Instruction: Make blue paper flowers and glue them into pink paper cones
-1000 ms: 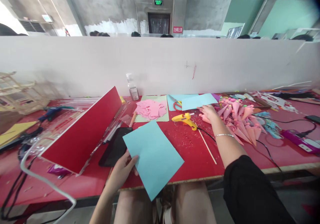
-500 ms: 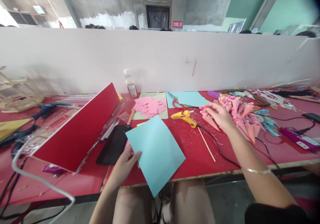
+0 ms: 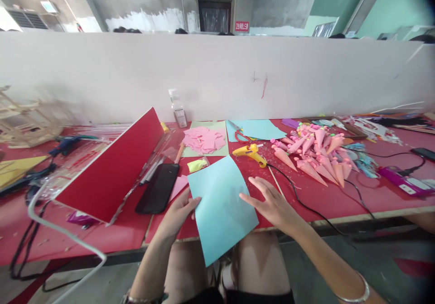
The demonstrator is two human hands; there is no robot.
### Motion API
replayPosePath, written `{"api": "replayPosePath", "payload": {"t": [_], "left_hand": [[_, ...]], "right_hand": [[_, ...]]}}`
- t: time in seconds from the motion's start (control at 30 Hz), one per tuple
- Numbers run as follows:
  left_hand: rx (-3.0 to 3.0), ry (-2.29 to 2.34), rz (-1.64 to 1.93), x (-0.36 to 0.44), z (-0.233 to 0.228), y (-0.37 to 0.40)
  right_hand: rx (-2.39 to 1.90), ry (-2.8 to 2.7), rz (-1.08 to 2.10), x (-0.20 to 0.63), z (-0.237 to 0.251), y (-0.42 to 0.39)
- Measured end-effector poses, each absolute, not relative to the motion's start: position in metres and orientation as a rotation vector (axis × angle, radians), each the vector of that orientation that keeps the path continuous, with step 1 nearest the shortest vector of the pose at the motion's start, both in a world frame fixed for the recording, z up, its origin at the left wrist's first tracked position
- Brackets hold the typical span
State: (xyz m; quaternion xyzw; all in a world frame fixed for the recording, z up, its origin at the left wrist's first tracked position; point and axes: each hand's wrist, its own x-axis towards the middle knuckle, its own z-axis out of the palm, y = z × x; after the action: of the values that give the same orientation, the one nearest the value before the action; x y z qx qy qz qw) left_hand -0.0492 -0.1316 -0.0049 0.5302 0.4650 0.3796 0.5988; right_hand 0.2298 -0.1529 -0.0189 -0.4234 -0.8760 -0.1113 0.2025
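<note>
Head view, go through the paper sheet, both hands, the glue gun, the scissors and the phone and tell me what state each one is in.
Light blue paper sheet: flat, unfolded, overhanging the table edge.
Left hand: gripping the sheet's left edge.
Right hand: open, fingers on the sheet's right edge.
Yellow glue gun: lying down, corded.
Scissors: lying unused.
Phone: screen dark.
</note>
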Motion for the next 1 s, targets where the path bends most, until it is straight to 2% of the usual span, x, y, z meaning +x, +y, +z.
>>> {"api": "replayPosePath", "payload": {"t": [0.2, 0.33, 0.47, 0.63, 0.8, 0.93, 1.0], "left_hand": [[1.196, 1.095, 0.874, -0.047, -0.003, -0.138], [1.306, 1.228, 0.921, -0.045, -0.007, -0.138], [1.733, 1.559, 0.968, -0.056, -0.018, -0.144], [2.296, 1.236, 0.635, -0.067, -0.018, -0.167], [2.368, 1.195, 0.458, -0.056, -0.009, -0.174], [2.259, 1.444, 0.564, -0.041, -0.017, -0.166], [2.152, 1.645, 0.671, -0.033, -0.026, -0.163]], "right_hand": [[-1.101, -2.43, -0.264, 0.222, -0.015, -0.156], [-1.109, -2.406, -0.046, 0.218, -0.015, -0.158], [-1.132, -2.435, 0.286, 0.223, -0.018, -0.157], [-1.091, -2.408, 0.663, 0.229, -0.017, -0.158], [-1.256, -2.182, 0.741, 0.226, -0.013, -0.156], [-1.362, -2.054, 0.844, 0.218, -0.012, -0.149], [-1.459, -2.039, 0.783, 0.213, -0.015, -0.144]]}}
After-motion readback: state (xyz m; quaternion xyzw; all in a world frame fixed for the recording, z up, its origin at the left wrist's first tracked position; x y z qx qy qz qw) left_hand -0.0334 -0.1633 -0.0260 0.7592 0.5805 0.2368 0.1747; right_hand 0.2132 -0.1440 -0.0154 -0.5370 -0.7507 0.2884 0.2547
